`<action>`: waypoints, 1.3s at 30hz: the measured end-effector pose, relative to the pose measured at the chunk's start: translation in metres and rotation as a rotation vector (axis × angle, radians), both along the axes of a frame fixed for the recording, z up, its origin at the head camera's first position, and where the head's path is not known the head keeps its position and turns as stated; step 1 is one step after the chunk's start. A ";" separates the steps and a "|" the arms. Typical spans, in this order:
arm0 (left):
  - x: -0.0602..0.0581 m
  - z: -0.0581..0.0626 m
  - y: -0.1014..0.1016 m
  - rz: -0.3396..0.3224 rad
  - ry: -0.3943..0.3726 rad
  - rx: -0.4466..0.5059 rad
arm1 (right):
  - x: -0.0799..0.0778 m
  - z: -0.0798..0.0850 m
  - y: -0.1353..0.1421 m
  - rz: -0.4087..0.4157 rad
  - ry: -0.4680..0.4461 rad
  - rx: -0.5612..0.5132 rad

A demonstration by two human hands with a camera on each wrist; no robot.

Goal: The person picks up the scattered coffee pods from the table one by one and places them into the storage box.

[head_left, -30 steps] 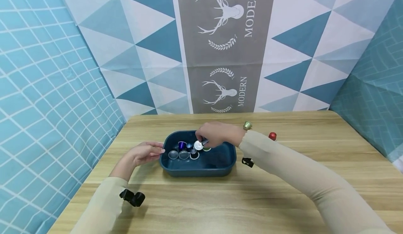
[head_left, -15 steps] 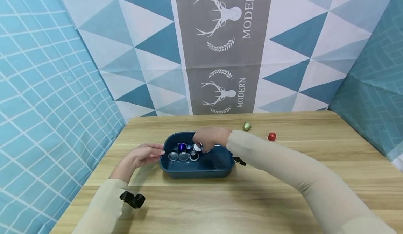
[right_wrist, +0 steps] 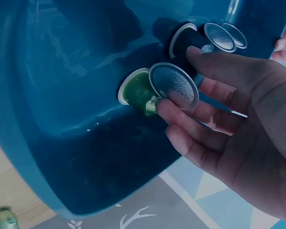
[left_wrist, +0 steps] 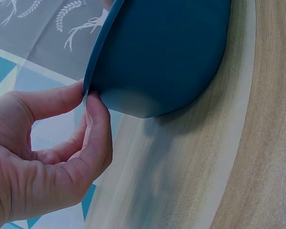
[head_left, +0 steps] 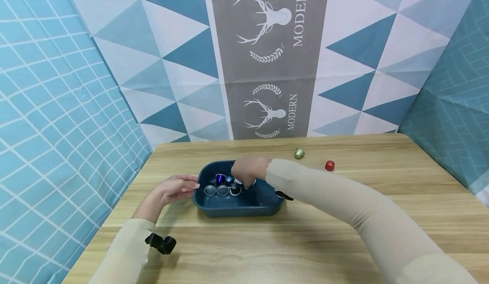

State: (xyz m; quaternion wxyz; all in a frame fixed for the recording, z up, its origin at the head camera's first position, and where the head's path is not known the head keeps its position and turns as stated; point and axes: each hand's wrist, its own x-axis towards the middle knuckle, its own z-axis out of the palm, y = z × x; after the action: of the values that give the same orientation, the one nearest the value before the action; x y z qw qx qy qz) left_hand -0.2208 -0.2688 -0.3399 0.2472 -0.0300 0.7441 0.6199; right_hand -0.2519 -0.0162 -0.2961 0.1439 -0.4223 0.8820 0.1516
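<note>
My left hand (head_left: 177, 187) pinches the left rim of a dark blue plastic tray (head_left: 238, 212) between thumb and fingers, as the left wrist view (left_wrist: 62, 143) shows. Inside the tray, my right hand (head_left: 250, 169) has its fingers loosely bent beside a silver-lidded coffee capsule (right_wrist: 169, 81). Fingertips touch or overlap that lid, while the thumb stands apart from them. A green capsule (right_wrist: 137, 90) lies against it, and a black capsule (right_wrist: 181, 40) is by the thumb. Farther left are a blue capsule (head_left: 220, 178) and silver-lidded capsules (head_left: 210, 190).
A gold-green capsule (head_left: 299, 153) lies on the wooden table (head_left: 244, 250) behind the tray to the right. Farther right stands a red capsule (head_left: 330, 166). Patterned cloth (head_left: 183, 63) hangs along the back and sides.
My right hand has moved left and slightly lower in the tray, covering most of the white-lidded capsule. The red and gold-green capsules are more exposed. My left hand stays on the rim.
</note>
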 end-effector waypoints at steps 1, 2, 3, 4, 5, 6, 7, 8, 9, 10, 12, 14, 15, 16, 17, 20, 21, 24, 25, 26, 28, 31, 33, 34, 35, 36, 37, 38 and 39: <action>0.000 0.000 0.000 0.008 -0.004 0.005 | 0.001 -0.001 -0.001 -0.009 0.002 0.003; 0.000 0.000 0.000 0.009 -0.004 0.007 | 0.001 -0.002 -0.001 -0.015 0.001 0.009; 0.000 -0.001 0.000 0.012 -0.006 0.008 | 0.001 -0.003 -0.002 -0.025 0.000 0.010; 0.000 0.000 0.000 0.006 -0.004 0.007 | 0.002 -0.004 -0.002 -0.033 0.003 0.009; 0.000 0.000 0.000 0.002 -0.003 0.006 | 0.002 -0.005 -0.003 -0.038 0.007 0.009; 0.000 0.000 0.000 0.009 -0.004 0.004 | 0.003 -0.006 -0.003 -0.044 0.009 0.008; 0.000 0.000 0.000 0.017 -0.005 0.000 | 0.003 -0.007 -0.003 -0.048 0.013 0.007; 0.000 0.000 0.000 0.016 -0.004 -0.004 | 0.003 -0.007 -0.003 -0.051 0.014 0.007; 0.000 0.000 0.000 0.015 -0.003 -0.009 | 0.003 -0.008 -0.004 -0.053 0.014 0.006; 0.000 0.000 0.000 0.013 -0.001 -0.010 | 0.003 -0.009 -0.004 -0.052 0.013 0.007; 0.001 -0.001 0.000 0.019 -0.005 -0.009 | 0.003 -0.010 -0.004 -0.049 0.008 0.006; 0.002 -0.001 0.001 0.009 -0.004 -0.005 | 0.004 -0.010 -0.005 -0.044 0.008 -0.005; 0.002 -0.001 0.001 0.004 -0.002 -0.002 | 0.004 -0.010 -0.005 -0.035 0.014 -0.004; 0.002 -0.001 0.001 0.000 -0.001 0.001 | 0.004 -0.010 -0.006 -0.027 0.020 -0.003; 0.003 -0.001 0.002 0.002 -0.002 0.004 | 0.004 -0.010 -0.006 -0.021 0.023 -0.004; 0.003 0.000 0.002 0.004 0.000 0.002 | 0.004 -0.008 -0.006 -0.005 0.029 -0.009; 0.003 0.001 0.002 0.003 0.002 0.000 | 0.004 -0.007 -0.006 0.004 0.031 -0.007; 0.002 0.002 0.002 0.007 0.002 -0.009 | 0.002 -0.003 -0.003 0.013 0.021 -0.019; 0.002 0.002 0.001 0.010 0.000 -0.010 | 0.001 -0.002 -0.003 0.017 0.017 -0.023; 0.002 0.002 0.001 0.004 0.003 -0.011 | 0.001 -0.001 -0.002 0.016 0.012 -0.030; 0.001 0.002 0.001 0.007 0.000 -0.008 | 0.000 0.001 0.001 0.002 0.000 -0.055; 0.001 0.001 0.000 -0.004 -0.003 0.001 | -0.001 0.003 0.008 -0.015 -0.013 -0.092; 0.001 0.001 0.000 -0.009 -0.004 0.010 | 0.000 0.006 0.012 -0.017 -0.017 -0.112; 0.000 0.001 0.000 -0.008 -0.006 0.014 | -0.001 0.007 0.015 -0.015 -0.018 -0.123; 0.000 0.001 0.000 -0.013 -0.006 0.019 | 0.000 0.009 0.017 -0.010 -0.023 -0.129; 0.000 0.001 0.000 -0.013 -0.006 0.021 | -0.001 0.011 0.020 -0.005 -0.025 -0.137; -0.001 0.001 0.000 -0.013 -0.007 0.025 | 0.000 0.013 0.023 -0.002 -0.025 -0.144; -0.001 0.000 0.000 -0.013 -0.008 0.029 | 0.000 0.015 0.027 0.003 -0.022 -0.150; -0.001 0.000 0.000 -0.016 -0.008 0.032 | 0.000 0.016 0.030 0.009 -0.019 -0.159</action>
State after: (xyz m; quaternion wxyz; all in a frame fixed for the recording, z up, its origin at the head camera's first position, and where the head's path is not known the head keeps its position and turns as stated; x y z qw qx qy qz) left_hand -0.2218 -0.2689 -0.3396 0.2558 -0.0223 0.7332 0.6297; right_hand -0.2518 0.0138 -0.2802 0.1176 -0.4377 0.8880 0.0777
